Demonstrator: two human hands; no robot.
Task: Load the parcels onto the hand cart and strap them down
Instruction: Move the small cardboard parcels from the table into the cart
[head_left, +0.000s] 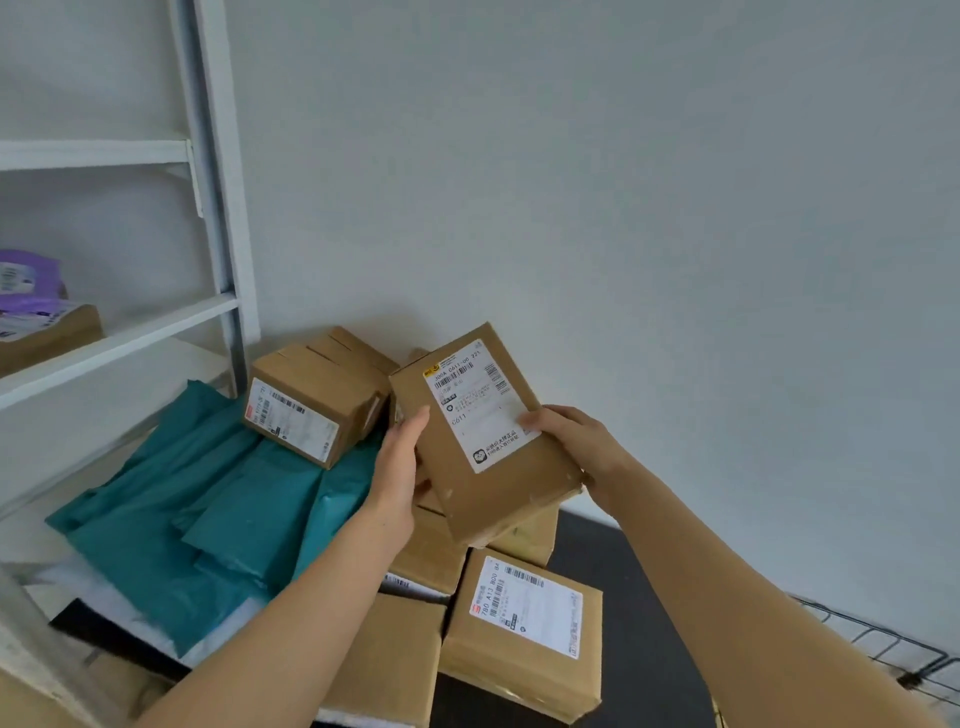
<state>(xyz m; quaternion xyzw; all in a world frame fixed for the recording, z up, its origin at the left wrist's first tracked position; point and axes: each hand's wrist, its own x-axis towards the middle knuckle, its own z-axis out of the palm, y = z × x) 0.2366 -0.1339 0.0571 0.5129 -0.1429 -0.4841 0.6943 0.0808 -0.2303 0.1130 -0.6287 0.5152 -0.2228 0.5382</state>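
Note:
A flat brown cardboard parcel (498, 483) with a white shipping label is held tilted in the air in front of the wall. My left hand (400, 467) grips its left edge and my right hand (576, 447) grips its right edge, thumb on the label. Below it lies a pile of cardboard parcels: one labelled box (524, 634) at the lower middle, another box (311, 400) to the left by the wall, and plain boxes (395, 665) under my left forearm. No hand cart or strap is clearly in view.
Several teal plastic mailer bags (208, 509) lie on the pile at left. A white metal shelf rack (213, 208) stands at left, holding a purple bag (26, 280) and a box. A black wire frame (883, 644) lies on the floor at lower right.

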